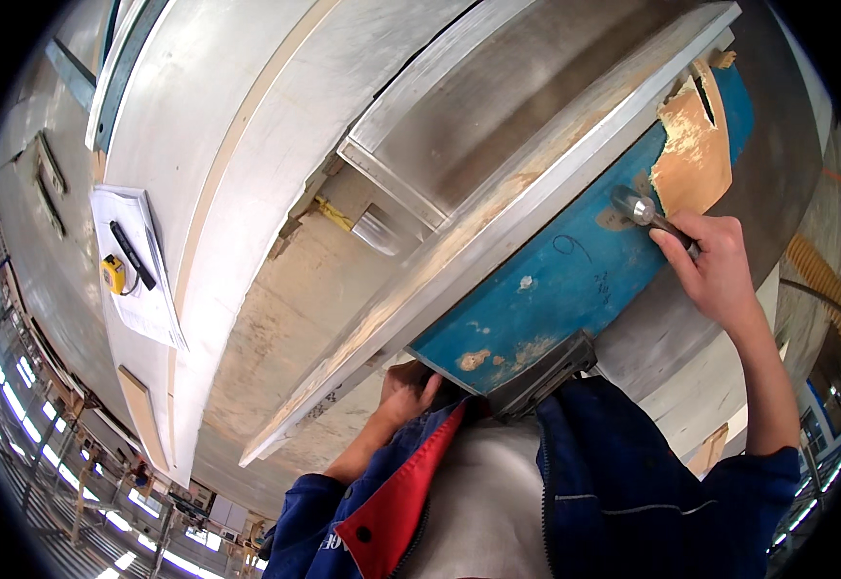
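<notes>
My right hand [712,259] is closed round the dark handle of a hand tool [641,208] with a shiny, rounded metal head. Its head rests at or just over a blue panel [546,280], beside a bare tan patch; its exact kind is unclear. Just beyond the tool, a torn tan sheet [693,154] with ragged edges lies across the panel's far end. Several pale, chipped spots mark the blue surface. My left hand [405,391] has its fingers curled at the panel's near left corner, apparently gripping the edge; the fingertips are partly hidden.
A long pale beam [498,246] runs along the panel's left side. A black clamp-like bar [543,374] lies at the near edge, against my jacket. Farther left, papers [136,280] carry a yellow tape measure [112,274] and a black pen [132,255]. A wood strip [142,415] lies nearby.
</notes>
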{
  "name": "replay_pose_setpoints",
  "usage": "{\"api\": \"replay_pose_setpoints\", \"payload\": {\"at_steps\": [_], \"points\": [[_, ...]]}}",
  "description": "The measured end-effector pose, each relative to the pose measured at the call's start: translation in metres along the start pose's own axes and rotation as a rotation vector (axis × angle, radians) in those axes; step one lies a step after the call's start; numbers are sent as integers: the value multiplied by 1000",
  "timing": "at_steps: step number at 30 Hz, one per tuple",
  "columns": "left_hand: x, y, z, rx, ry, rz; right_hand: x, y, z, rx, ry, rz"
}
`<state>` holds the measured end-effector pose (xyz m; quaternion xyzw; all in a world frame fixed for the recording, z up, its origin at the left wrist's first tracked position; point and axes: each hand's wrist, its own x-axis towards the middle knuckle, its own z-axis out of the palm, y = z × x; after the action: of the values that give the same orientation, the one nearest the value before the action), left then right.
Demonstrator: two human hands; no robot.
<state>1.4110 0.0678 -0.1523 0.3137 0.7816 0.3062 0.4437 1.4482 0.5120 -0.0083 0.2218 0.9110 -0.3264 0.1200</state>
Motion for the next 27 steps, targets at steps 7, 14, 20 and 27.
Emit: {"api": "replay_pose_setpoints", "payload": {"at_steps": [7,14,20,27], "points": [[-2,2,0,-30,-7,-37,1,-1,1,5,25,-19],[2,0,-10,-442,-149,-373,1,0,1,9,12,-24],[1,-8,-9,-554,-218,-532,1,-1,1,7,10,-17],[5,6,-15,-521,-188,-512,1,-1,2,14,23,-21]]}}
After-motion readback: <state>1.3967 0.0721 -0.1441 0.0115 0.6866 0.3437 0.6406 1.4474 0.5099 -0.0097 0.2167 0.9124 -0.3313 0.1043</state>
